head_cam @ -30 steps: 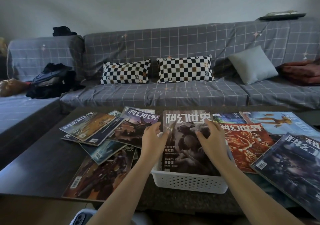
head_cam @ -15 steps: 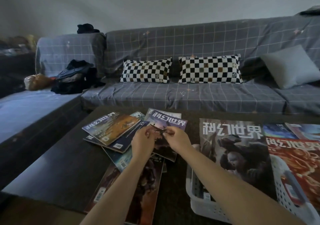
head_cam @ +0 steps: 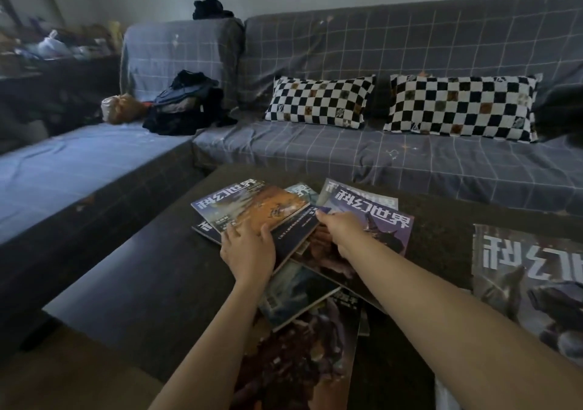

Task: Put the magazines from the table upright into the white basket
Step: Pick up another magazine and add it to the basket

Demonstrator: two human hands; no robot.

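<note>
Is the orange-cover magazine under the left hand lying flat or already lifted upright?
Flat: the orange-cover magazine lies face-up on the pile, left hand gripping its near edge.

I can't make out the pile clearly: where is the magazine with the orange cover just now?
The orange-cover magazine lies on top of the pile at the table's left, with the left hand on its near edge and the purple-cover magazine just to its right.
</note>
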